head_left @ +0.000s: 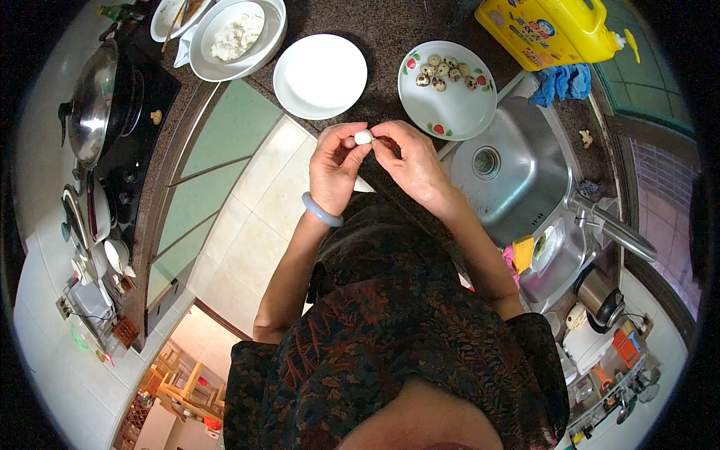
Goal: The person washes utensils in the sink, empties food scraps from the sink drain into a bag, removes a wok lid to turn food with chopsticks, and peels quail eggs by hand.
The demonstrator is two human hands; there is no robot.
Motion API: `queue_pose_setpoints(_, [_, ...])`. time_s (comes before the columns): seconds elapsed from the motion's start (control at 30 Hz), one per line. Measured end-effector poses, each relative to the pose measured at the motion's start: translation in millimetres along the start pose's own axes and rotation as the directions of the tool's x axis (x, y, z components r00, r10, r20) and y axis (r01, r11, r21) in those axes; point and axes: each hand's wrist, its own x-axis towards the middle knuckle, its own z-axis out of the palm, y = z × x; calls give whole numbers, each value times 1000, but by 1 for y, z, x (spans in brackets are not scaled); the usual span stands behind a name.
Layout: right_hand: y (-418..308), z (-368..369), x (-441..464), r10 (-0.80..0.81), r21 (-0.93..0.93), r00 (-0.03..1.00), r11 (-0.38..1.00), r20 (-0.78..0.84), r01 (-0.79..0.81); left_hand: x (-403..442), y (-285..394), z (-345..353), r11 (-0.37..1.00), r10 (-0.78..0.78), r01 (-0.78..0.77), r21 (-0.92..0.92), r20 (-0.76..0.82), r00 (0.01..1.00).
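Observation:
A small white peeled-looking quail egg (pixel 363 137) is held between both hands, in front of the counter edge. My left hand (pixel 335 161), with a pale bangle at the wrist, pinches it between thumb and fingers. From the other side my right hand (pixel 409 159) has its thumb and forefinger closed at the egg's edge; any bit of shell between them is too small to make out. Just beyond the hands stands a white bowl (pixel 320 76). To its right, a plate with a fruit pattern (pixel 450 112) carries several speckled quail eggs (pixel 444 70).
The steel sink (pixel 517 176) with its faucet (pixel 615 229) lies right. Behind it stand a yellow detergent jug (pixel 544 30) and a blue cloth (pixel 561 84). A bowl of white food (pixel 237 36) sits back left, near a lidded wok (pixel 97 105) on the stove.

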Motion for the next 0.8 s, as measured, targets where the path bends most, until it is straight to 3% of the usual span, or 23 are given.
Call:
queue_pose_setpoints(0.07, [0,1,0,-42,-88,999,995,-28,39,0,3,2,996,9,-7,88,-20,1000])
queue_pose_setpoints(0.2, [0,2,2,-44,-111,997,993,-63,37,-1,2,0,996,-10,11,85,-12,1000])
queue_pose_setpoints(0.27, [-2,1,3,3,-8,997,1000,-81,-3,0,8,1,979,-173,172,-110,4,985])
queue_pose_setpoints(0.4, [-2,0,5,-36,-58,996,998,-76,32,2,7,0,964,-193,195,-181,28,981])
queue_pose_setpoints(0.5, [-3,-1,2,3,19,998,1000,-57,-2,0,8,0,963,-180,180,-203,17,983])
queue_pose_setpoints(0.57, [-2,-3,0,128,51,992,990,-8,-128,-1,9,-1,924,-237,235,-303,30,971])
queue_pose_setpoints(0.73, [11,-2,-8,124,188,992,975,-9,-120,-7,20,0,850,-312,311,-426,70,948])
queue_pose_setpoints(0.8, [14,-1,-10,195,307,980,931,40,-198,-10,21,-2,817,-342,338,-468,80,936])
